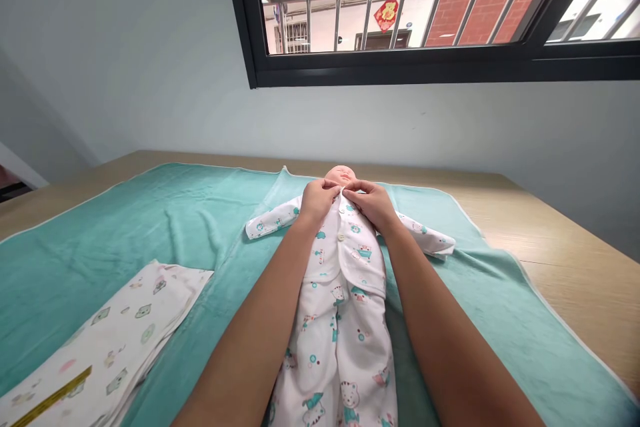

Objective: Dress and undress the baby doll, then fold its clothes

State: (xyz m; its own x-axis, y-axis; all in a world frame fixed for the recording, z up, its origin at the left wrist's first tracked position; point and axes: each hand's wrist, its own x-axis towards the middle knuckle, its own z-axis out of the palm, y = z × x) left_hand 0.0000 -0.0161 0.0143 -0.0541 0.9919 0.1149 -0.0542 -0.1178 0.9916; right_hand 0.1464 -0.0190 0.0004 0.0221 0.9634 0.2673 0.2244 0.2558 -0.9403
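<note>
Shirt [364, 252] is on the doll [343, 175], collar right at the doll's neck. Left hand [320, 200] and right hand [370, 201] both there, one each side of the front seam, equally near. Fingers pinched on the collar edges; exact grip at the tips too small to tell. Doll's long axis runs away from the wearer, head at the far end. Shirt body lies wearer-side of the fingers.

Count: 1 doll, 1 shirt, 2 sleeves spread either side of doll, 2 buttons visible, 1 pants [317, 340] on doll's legs, 1 blanket [165, 213] under doll, 1 folded cloth [125, 327] left of doll.
</note>
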